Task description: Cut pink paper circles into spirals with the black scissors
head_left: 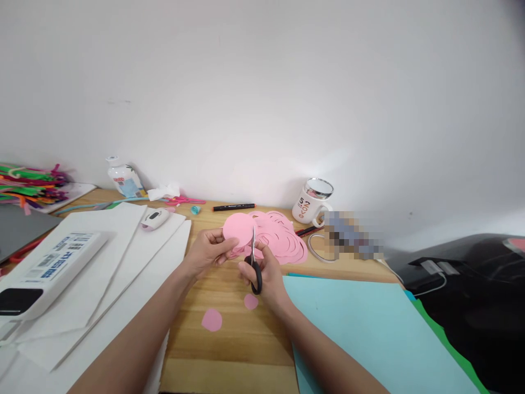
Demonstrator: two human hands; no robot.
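My left hand pinches a round pink paper disc by its lower left edge, above the wooden table. In my right hand is a pair of scissors with black handles, the blades pointing up beside the disc's right edge. Whether the blades touch the paper I cannot tell. Behind both hands lies a heap of pink paper cutouts, many of them ring-shaped offcuts. Two small pink paper pieces rest on the table nearer to me, below the hands.
White paper sheets with a white boxy device lie at left. Light blue paper covers the right. A mug, a black marker, pink scissors and a white bottle stand or lie along the wall.
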